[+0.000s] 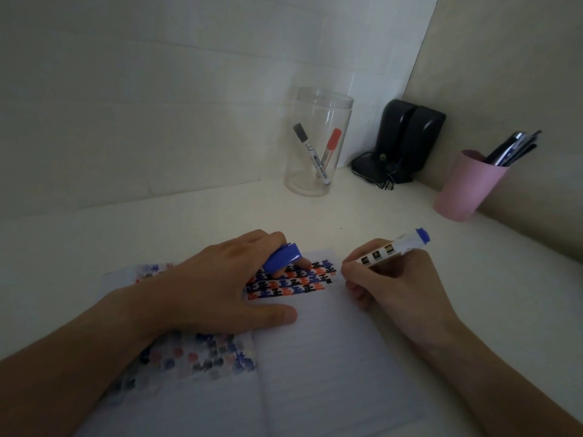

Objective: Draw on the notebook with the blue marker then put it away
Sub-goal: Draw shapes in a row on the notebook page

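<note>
The blue marker sits in the right hand, fingers closed round its white barrel low down near the tip, which meets the top right corner of the notebook lying open on the table. It looks light, stiff and smooth, so a pinch close to the tip should steer it best. The left hand lies flat on the page, its grip curled round the blue cap. The thin pages look soft and likely to shift unless pressed. The nib itself is hidden behind the fingers, and dim light blurs the coloured marks. A clear jar with two markers stands well behind
</note>
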`<state>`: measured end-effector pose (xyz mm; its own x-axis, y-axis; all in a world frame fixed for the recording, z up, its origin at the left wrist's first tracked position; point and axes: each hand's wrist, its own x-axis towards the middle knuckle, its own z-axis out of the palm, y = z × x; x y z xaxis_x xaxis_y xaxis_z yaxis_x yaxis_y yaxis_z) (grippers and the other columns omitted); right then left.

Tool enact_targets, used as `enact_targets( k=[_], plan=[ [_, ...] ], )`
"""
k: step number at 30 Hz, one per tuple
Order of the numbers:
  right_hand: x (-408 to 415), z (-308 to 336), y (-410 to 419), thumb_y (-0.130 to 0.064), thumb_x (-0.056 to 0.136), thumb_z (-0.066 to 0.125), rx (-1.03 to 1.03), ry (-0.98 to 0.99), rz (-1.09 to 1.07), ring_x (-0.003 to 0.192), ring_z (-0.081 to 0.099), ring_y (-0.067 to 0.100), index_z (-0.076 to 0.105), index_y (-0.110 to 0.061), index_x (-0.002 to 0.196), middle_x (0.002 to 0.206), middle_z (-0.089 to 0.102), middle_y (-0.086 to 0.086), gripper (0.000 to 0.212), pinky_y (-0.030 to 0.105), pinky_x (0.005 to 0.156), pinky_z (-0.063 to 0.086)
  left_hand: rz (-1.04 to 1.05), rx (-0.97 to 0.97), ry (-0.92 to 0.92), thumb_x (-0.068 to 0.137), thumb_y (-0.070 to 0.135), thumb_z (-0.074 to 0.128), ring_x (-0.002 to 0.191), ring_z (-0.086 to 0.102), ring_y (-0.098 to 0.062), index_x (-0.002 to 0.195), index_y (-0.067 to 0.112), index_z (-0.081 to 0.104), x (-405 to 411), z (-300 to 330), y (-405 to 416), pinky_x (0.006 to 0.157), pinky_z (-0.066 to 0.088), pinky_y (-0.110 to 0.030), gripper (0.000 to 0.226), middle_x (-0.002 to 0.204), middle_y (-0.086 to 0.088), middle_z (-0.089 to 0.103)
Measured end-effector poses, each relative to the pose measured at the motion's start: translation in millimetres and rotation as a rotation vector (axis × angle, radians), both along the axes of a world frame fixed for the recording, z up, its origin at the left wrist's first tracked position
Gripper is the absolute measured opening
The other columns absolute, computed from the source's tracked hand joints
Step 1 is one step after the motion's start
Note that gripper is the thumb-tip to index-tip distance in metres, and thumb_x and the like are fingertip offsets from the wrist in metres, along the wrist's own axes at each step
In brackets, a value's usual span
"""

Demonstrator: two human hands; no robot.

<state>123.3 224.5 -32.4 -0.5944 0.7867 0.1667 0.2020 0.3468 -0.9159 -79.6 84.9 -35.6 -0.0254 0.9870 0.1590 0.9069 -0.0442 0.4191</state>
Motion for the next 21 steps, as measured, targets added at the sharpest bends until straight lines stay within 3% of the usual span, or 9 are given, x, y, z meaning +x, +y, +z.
enact_targets(
  k=[5,13,21],
  plan=[
    [-0.2,-2.1,0.2,-0.018,0.080,0.077,0.021,-0.034,-0.010,0.059,0.072,0.018,0.076,-0.014,0.076,0.066,0.076,0.007,0.005,0.026,0.058,0.057,0.011,-0.006,0.005,0.074,0.076,0.058,0.094,0.055,-0.003,0.118,0.042,0.036,1.1,1.3,-0.4,0.084,0.049,-0.027,0.060,0.108,0.021,0.050],
    [-1.1,-4.8,-0.1,-0.032,0.073,0.076,0.073,-0.088,-0.058,0.059,0.074,0.016,0.077,-0.017,0.075,0.066,0.076,0.004,0.015,0.032,0.061,0.063,0.016,-0.017,0.025,0.073,0.078,0.056,0.094,0.053,0.003,0.118,0.045,0.033,1.5,1.6,-0.1,0.082,0.046,-0.019,0.060,0.107,0.026,0.048],
    [-0.4,-3.6,0.1,-0.020,0.076,0.077,0.050,-0.054,-0.065,0.058,0.073,0.018,0.076,-0.016,0.073,0.065,0.076,0.005,0.006,0.029,0.059,0.061,0.008,-0.007,0.021,0.074,0.077,0.057,0.094,0.053,0.002,0.118,0.043,0.036,1.9,1.9,-0.4,0.080,0.044,-0.017,0.059,0.107,0.025,0.048]
  ],
)
